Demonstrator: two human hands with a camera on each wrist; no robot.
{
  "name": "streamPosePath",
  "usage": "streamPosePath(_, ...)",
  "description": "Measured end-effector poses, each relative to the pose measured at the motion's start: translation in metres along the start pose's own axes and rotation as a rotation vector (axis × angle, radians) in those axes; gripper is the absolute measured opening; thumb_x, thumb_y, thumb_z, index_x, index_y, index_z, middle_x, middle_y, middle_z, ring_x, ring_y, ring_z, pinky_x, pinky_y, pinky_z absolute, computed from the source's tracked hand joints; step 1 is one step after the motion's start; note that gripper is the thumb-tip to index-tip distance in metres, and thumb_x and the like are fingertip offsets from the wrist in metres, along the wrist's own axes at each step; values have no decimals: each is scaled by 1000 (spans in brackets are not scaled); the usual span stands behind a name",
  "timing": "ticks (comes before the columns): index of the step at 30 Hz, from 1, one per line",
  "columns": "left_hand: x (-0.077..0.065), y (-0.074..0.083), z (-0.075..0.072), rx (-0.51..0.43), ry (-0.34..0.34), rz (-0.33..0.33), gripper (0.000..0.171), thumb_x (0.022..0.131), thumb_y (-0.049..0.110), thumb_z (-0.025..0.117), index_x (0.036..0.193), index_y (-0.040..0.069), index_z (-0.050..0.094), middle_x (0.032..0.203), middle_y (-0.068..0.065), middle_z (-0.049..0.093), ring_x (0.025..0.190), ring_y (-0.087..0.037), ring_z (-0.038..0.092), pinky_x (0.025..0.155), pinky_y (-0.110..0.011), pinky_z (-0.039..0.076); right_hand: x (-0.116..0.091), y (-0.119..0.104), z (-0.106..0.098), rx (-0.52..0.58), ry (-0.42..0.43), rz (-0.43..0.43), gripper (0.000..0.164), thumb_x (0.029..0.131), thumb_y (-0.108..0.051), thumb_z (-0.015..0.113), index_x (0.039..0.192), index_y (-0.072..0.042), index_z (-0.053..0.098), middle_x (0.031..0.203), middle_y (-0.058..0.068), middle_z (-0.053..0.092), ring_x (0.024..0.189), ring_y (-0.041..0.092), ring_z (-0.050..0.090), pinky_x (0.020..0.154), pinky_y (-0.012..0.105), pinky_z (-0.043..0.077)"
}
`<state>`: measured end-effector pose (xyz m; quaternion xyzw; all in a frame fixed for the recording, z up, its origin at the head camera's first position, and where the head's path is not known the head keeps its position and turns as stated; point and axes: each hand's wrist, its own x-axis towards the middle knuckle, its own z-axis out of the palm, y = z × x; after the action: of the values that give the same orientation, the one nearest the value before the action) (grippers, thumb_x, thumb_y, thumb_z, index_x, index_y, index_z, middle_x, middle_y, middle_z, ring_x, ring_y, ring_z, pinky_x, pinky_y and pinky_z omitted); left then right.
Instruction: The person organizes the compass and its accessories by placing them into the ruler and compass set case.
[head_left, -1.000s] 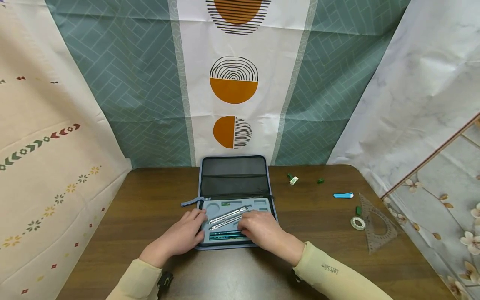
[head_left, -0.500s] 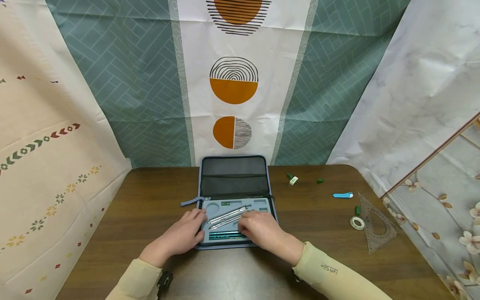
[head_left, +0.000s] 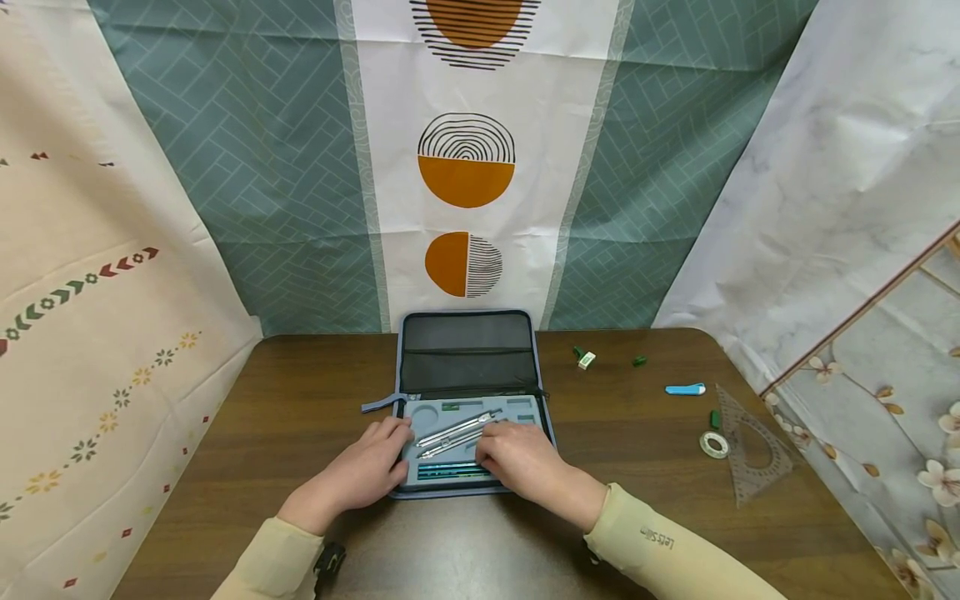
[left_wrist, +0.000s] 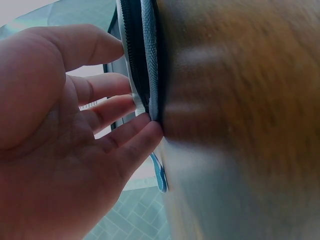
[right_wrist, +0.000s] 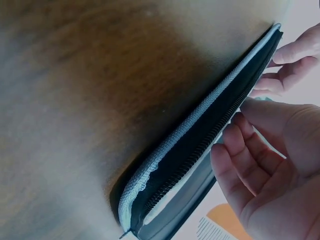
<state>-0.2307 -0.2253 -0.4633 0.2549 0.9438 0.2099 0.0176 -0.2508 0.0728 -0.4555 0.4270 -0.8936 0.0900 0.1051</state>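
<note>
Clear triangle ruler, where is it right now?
In the head view, the triangle ruler lies on the right side of the table, just right of the white ring and green block.

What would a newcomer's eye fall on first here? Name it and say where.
Probably the open zip case in the middle of the table, its grey tray bearing silver drawing tools between the left hand and right hand. Next, the orange half-circles on the cloth behind it; then the small bright blue item at the right.
</note>
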Motion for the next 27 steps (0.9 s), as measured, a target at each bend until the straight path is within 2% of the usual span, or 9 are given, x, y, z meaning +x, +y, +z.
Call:
streamPosePath(7,0,-2,0,2,-14,-11,38,104,10,70,140,-1,63,156,-23,54,135,-40,53,111,-58,51,1,-1,2,-14,-8,14,10,94,-13,89,93,-20,81,91,-7,69,81,10,66,69,27,55)
streamPosePath(14,-1,4,-4,-7,-36,-26,39,104,9,72,140,-1,63,156,-23,53,136,-40,53,112,-58,50,0,0,2,-5,-21,21,9,96,-15,88,94,-19,81,93,-8,69,82,9,65,70,27,56)
streamPosePath(19,0,-1,1,15,1,10,39,103,10,71,140,-1,64,154,-24,55,133,-40,54,109,-60,52,0,0,1,-1,-24,24,9,95,-14,88,94,-20,80,93,-8,69,82,9,64,69,26,55)
streamPosePath(27,-1,1,-1,-5,-7,2,38,102,9,71,138,-2,64,154,-24,54,134,-41,54,110,-60,52,-3,3,0,-18,0,-37,12,94,-12,88,95,-21,80,93,-9,68,84,10,66,70,27,56)
